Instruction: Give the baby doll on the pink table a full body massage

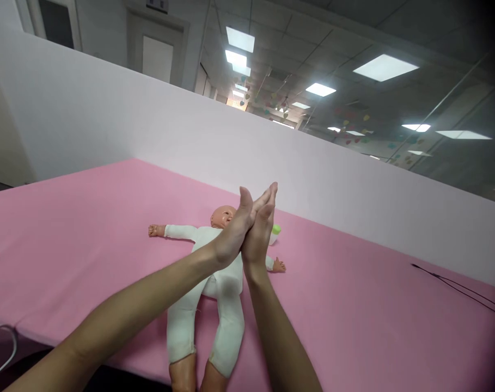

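Note:
My left hand (pixel 236 231) and my right hand (pixel 257 242) are raised with their palms pressed together. The fingers of both are stretched out, and I see nothing between them. Behind and below them a baby doll (pixel 226 294) lies on its back, arms spread and legs toward me. It has a white cloth body and hard tan head, hands and lower legs. My hands hide part of its face and chest. Just right of my hands a small bottle with a green cap (pixel 275 230) shows in part.
A pink cover (pixel 332 305) is spread over the table under the doll. Along the far side stands a white partition (pixel 182 136). A thin black cord (pixel 455 284) lies at the right, and a white cable (pixel 13 345) hangs at the left front edge.

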Available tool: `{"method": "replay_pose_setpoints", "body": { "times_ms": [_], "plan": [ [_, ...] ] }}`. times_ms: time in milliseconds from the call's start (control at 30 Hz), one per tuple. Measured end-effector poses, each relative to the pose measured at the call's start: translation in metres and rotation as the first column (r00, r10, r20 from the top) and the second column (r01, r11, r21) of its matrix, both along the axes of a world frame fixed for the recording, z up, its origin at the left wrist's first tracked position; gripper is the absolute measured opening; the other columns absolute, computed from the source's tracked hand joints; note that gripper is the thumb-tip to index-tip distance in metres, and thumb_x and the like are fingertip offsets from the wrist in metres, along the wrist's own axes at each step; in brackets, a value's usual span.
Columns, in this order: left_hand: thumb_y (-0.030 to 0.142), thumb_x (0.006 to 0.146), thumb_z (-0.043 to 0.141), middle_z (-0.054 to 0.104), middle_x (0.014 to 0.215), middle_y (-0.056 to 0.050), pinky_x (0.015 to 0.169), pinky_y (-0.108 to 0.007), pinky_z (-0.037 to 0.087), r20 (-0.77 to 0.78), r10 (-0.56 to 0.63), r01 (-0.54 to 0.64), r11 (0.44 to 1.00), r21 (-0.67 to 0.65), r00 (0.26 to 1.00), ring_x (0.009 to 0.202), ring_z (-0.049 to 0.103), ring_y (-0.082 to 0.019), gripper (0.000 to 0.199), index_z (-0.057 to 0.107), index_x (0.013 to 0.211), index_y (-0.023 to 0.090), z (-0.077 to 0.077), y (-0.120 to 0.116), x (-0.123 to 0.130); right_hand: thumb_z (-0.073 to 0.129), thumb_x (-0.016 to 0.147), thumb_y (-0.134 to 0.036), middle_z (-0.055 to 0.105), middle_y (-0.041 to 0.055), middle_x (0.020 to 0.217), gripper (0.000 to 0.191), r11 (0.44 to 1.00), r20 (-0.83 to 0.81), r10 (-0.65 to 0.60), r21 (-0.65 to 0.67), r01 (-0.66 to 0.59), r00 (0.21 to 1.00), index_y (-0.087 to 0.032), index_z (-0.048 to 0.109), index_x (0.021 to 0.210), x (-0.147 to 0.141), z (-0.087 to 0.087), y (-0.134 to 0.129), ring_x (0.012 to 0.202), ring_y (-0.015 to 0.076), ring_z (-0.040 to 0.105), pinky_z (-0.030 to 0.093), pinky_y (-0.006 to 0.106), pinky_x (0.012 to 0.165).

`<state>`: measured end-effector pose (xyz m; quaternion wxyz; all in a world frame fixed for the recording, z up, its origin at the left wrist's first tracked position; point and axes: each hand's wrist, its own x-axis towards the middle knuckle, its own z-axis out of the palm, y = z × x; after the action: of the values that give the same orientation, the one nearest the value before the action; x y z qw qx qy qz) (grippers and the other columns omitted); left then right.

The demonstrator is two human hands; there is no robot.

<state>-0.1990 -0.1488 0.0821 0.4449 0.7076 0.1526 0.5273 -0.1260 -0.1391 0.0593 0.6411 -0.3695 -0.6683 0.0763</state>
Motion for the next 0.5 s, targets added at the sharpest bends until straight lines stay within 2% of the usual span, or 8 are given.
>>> {"method": "replay_pose_setpoints", "body": {
  "times_ms": [100,233,400,500],
  "plan": [
    [0.069,0.1,-0.007,0.023,0.172,0.006,0.124,-0.05,0.034,0.01,0.006,-0.006,1.0,0.019,1.0,0.159,0.017,-0.029,0.077,0.013,0.167,0.038,0.0,0.003,-0.002,0.015,0.107,-0.062,0.001,0.0041,0.176,0.069,0.998,0.086,0.019,0.066,-0.025,0.996,-0.031,0.004,0.167,-0.012,-0.002,-0.015,0.162,0.0288,0.0,0.016,0.067,0.127],
    [0.07,0.101,0.0,0.026,0.172,0.005,0.124,-0.05,0.034,0.055,0.015,-0.013,0.999,-0.049,0.998,0.158,0.02,-0.03,0.073,0.012,0.167,0.041,-0.006,0.004,0.0,0.019,0.106,-0.064,0.013,0.0046,0.175,0.069,0.99,0.255,0.011,0.13,-0.046,0.967,-0.033,0.013,0.167,-0.012,0.0,-0.018,0.161,0.0316,0.006,0.017,0.068,0.126],
    [0.072,0.096,-0.013,0.034,0.168,0.005,0.125,-0.054,0.031,0.042,-0.046,0.048,0.997,-0.058,0.998,0.159,0.019,-0.031,0.086,0.025,0.165,0.038,0.006,-0.008,-0.006,0.007,0.107,-0.058,-0.003,0.0034,0.176,0.065,0.988,0.125,-0.086,0.142,0.068,0.988,-0.034,-0.007,0.166,-0.004,0.001,-0.011,0.162,0.029,-0.001,0.021,0.068,0.125],
    [0.074,0.095,-0.012,0.035,0.168,0.008,0.128,-0.05,0.027,0.081,-0.034,0.04,0.996,-0.076,0.996,0.159,0.017,-0.027,0.087,0.03,0.163,0.039,0.01,-0.006,-0.01,0.003,0.104,-0.064,-0.004,0.0053,0.176,0.072,0.976,0.249,-0.131,0.205,0.08,0.959,-0.031,-0.014,0.165,-0.017,-0.001,-0.024,0.161,0.0306,-0.003,0.018,0.068,0.126]
  ]
}}
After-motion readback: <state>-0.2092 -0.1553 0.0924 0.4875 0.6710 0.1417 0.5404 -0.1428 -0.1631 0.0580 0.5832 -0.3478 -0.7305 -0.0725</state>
